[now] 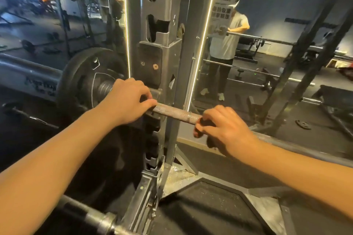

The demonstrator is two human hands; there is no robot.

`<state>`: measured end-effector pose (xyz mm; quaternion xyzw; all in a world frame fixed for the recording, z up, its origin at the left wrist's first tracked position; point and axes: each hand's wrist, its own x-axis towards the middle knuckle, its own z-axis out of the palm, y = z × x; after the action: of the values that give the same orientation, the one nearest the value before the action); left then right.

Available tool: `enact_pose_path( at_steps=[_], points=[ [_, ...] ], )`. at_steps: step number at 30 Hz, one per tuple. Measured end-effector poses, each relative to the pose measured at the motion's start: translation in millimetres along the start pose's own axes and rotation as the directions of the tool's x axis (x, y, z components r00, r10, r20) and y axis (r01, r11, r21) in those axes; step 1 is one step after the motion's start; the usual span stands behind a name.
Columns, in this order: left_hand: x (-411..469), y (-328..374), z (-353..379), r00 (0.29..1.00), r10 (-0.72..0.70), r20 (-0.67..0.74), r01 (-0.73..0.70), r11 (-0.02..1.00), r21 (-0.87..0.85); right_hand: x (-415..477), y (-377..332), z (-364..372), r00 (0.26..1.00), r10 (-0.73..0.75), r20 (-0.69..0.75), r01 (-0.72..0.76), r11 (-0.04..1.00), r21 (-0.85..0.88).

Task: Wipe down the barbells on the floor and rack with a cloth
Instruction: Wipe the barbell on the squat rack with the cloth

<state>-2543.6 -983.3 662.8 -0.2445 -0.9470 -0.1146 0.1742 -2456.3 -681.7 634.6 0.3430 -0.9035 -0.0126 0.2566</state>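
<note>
Two hands gripped the barbell [177, 113], which rested across the rack upright [160, 53] with a weight plate [86, 82] on its left end. The left hand [129, 101] curled over the bar at the upright. The right hand [225, 129] wrapped the knurled shaft nearby. Another bar [107, 221] showed below the left forearm.

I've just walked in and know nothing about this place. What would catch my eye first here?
Two bare hands sit mid-frame on a worn, knurled barbell: the left hand grips it beside the grey rack upright, and the right hand curls over it further right. A big black weight plate sits on the bar left of the upright. The mirror behind shows the person's reflection in a pale shirt.
</note>
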Motion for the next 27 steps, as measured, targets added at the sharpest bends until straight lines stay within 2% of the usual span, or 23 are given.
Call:
enact_pose_path(
  at_steps=[2, 5, 9, 11, 15, 17, 20, 24, 27],
  points=[
    [-3.5, -5.6, 0.9, 0.999, -0.010, -0.034, 0.008, 0.999, -0.043, -1.4, 0.2, 1.4, 0.998, -0.037, -0.044, 0.033, 0.995, -0.090],
    [-7.9, -11.3, -1.3, 0.997, -0.029, -0.065, 0.023, 0.996, -0.083, 37.0, -17.4, 20.3, 0.991, -0.108, -0.083, 0.103, 0.993, -0.065],
    [-8.8, -22.1, -6.0, 0.998, -0.011, -0.067, 0.007, 0.998, -0.065, 99.6, -36.0, 34.7, 0.995, 0.095, -0.015, -0.091, 0.984, 0.153],
    [-7.5, -27.0, -7.4, 0.999, -0.008, -0.042, 0.005, 0.998, -0.064, 92.9, -29.8, 30.7, 0.993, 0.104, 0.048, -0.110, 0.983, 0.150],
    [-10.0, -32.7, -1.1, 0.997, -0.013, -0.076, 0.003, 0.991, -0.136, 59.4, -16.3, 16.0, 0.992, 0.122, 0.015, -0.123, 0.983, 0.134],
    [-12.6, -30.4, 2.7, 0.993, -0.030, -0.113, 0.013, 0.989, -0.147, 82.3, -25.6, 25.4, 0.985, 0.170, -0.024, -0.164, 0.971, 0.175],
    [-15.6, -27.1, 9.0, 0.984, -0.064, -0.166, 0.040, 0.989, -0.140, 118.8, -43.4, 33.9, 0.986, 0.163, -0.018, -0.154, 0.958, 0.243],
    [-18.6, -28.9, 16.8, 0.974, -0.086, -0.210, 0.048, 0.982, -0.181, 89.7, -24.6, 14.1, 0.965, 0.237, 0.115, -0.262, 0.907, 0.329],
    [-18.3, -26.3, 20.3, 0.965, -0.091, -0.245, 0.046, 0.982, -0.182, 75.7, -23.4, 10.3, 0.962, 0.251, 0.106, -0.272, 0.912, 0.306]
  ],
)
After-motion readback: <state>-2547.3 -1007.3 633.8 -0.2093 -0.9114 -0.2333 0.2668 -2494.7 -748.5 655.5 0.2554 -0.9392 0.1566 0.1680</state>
